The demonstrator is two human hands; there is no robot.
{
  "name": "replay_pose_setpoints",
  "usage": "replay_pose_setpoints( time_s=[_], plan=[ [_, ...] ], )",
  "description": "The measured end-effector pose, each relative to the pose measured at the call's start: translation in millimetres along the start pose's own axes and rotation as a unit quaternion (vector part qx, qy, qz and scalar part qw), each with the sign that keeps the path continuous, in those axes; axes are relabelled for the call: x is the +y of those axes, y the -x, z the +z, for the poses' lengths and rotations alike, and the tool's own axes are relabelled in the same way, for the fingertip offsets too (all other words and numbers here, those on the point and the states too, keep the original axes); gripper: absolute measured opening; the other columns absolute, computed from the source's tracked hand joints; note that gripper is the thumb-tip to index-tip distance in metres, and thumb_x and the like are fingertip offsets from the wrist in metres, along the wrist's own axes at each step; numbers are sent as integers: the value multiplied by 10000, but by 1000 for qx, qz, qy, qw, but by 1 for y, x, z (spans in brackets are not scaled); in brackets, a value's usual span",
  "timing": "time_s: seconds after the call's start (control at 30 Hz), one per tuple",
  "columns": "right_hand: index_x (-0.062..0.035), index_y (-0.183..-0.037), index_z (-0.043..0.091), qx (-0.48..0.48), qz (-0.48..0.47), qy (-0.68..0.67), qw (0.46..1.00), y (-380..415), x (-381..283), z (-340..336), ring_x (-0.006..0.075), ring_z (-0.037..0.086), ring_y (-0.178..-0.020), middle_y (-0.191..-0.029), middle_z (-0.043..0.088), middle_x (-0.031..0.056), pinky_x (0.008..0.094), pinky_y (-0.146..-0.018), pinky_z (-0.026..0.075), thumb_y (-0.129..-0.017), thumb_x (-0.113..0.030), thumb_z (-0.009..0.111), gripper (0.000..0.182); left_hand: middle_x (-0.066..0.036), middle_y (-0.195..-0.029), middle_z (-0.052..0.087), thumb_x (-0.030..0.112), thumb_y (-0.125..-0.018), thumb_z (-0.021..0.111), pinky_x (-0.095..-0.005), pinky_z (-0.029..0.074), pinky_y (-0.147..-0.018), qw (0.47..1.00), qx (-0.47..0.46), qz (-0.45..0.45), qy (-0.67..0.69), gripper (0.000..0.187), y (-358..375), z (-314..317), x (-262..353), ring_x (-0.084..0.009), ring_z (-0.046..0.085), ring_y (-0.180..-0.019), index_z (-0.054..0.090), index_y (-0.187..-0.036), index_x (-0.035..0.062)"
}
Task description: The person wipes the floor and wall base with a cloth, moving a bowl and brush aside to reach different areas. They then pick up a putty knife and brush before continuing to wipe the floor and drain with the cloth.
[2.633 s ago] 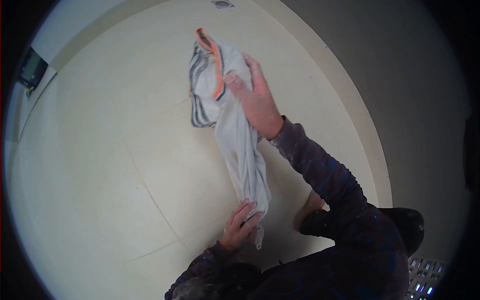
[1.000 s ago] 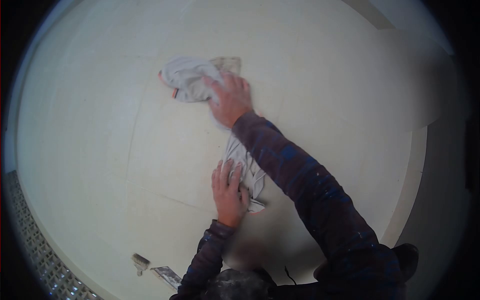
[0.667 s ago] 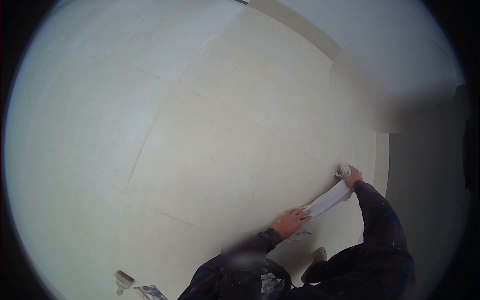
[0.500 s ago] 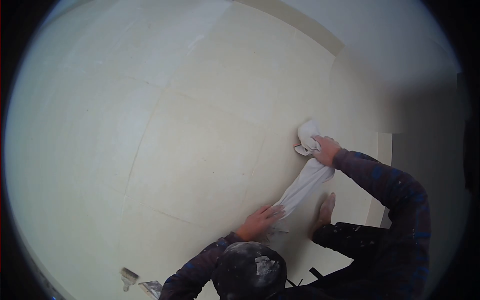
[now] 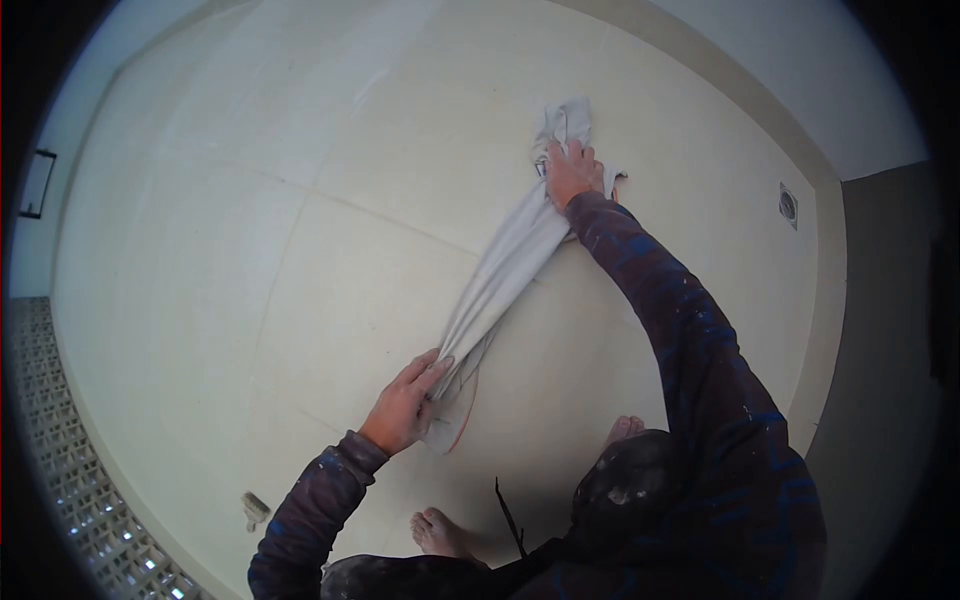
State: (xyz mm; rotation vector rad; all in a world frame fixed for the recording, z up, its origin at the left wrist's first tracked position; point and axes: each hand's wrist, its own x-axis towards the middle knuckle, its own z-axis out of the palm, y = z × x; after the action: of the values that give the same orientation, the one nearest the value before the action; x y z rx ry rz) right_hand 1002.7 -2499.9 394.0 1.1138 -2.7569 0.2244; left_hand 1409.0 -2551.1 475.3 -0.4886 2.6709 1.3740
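Observation:
A pale grey-white cloth [image 5: 515, 250] stretches diagonally over the cream tiled floor [image 5: 350, 300]. Near its lower end my left hand [image 5: 402, 402] is closed round the fabric, and a loose flap with an orange-red edge hangs below the fingers. Farther out, my right hand [image 5: 573, 172] grips the upper part of the cloth, with a bunched end sticking out beyond the fingertips. Between the two hands the cloth is pulled into long folds.
A brush [image 5: 255, 508] lies on the floor at lower left. Patterned perforated blocks [image 5: 80, 450] run along the left edge. A round drain [image 5: 788, 206] is at the right near the wall base. My bare feet [image 5: 437, 532] are below.
Both hands have moved with the cloth, the right one up and left, the left one up and left. The cloth is longer and more stretched. The view has shifted, showing the drain and perforated blocks.

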Motion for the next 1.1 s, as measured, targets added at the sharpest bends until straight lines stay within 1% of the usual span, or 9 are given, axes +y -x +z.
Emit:
replay_pose_setpoints(
  time_s=[0.27,0.37,0.43,0.5,0.63,0.73,0.9,1.07,1.1],
  plan=[
    [-192,-1050,680,-35,-285,-118,951,164,-30,-15,243,525,-1025,-1072,549,42,435,-829,414,-859,-184,612,203,-178,-1368,537,-67,-766,540,-394,515,-961,972,-233,-17,-26,613,51,27,24,-363,584,-1174,565,-1357,95],
    [-196,-997,672,2,-122,-68,990,83,-25,-4,229,531,-1022,-1050,549,25,429,-802,419,-843,-177,626,162,-166,-1348,543,-73,-763,539,-394,522,-948,965,-255,-36,-41,618,61,42,37,-353,596,-1143,554,-1360,88],
    [-204,-1005,674,18,-88,-73,993,64,-25,-1,232,528,-1041,-1049,554,30,433,-788,423,-837,-171,627,178,-170,-1335,531,-67,-755,531,-415,515,-939,990,-88,-111,-2,625,44,37,63,-368,576,-1148,521,-1365,71],
    [-204,-1006,677,-1,-74,-51,996,67,-33,-10,234,522,-1053,-1065,563,32,445,-789,422,-833,-168,626,184,-180,-1337,502,-59,-757,535,-412,519,-930,992,-69,-101,-35,627,40,37,65,-381,578,-1124,500,-1370,69],
    [-204,-1085,698,-100,-312,-198,924,236,-81,-31,240,517,-1095,-1136,582,43,449,-871,404,-845,-250,602,262,-189,-1342,487,0,-741,587,-464,459,-993,989,-76,-66,-112,683,77,89,49,-391,512,-1196,473,-1407,101],
    [-209,-1178,675,-92,-458,-266,843,297,-106,-26,279,473,-1251,-1232,573,88,505,-1057,351,-897,-290,555,316,-137,-1317,516,343,-771,704,-643,332,-1017,943,-142,-47,-298,712,147,152,33,-315,482,-1230,492,-1433,189],
    [-181,-1156,688,45,-195,-205,958,85,-71,9,279,468,-1254,-1240,590,102,496,-1071,327,-903,-279,590,288,-175,-1386,484,508,-781,709,-686,231,-1095,953,-83,-8,-291,747,84,162,3,-369,422,-1321,512,-1425,183],
    [-205,-1200,670,94,-1,-147,985,-37,169,23,248,514,-1175,-1192,590,65,444,-1003,382,-884,-315,628,337,-219,-1475,419,362,-788,704,-661,187,-1130,971,55,47,-229,718,-162,233,97,-428,333,-1402,498,-1430,114],
    [-204,-1235,646,132,34,-91,986,-22,98,-15,278,517,-1162,-1196,583,79,452,-990,395,-888,-311,625,364,-192,-1490,416,301,-785,692,-660,189,-1133,979,44,89,-178,693,-115,153,72,-399,333,-1411,502,-1430,129]
  ],
)
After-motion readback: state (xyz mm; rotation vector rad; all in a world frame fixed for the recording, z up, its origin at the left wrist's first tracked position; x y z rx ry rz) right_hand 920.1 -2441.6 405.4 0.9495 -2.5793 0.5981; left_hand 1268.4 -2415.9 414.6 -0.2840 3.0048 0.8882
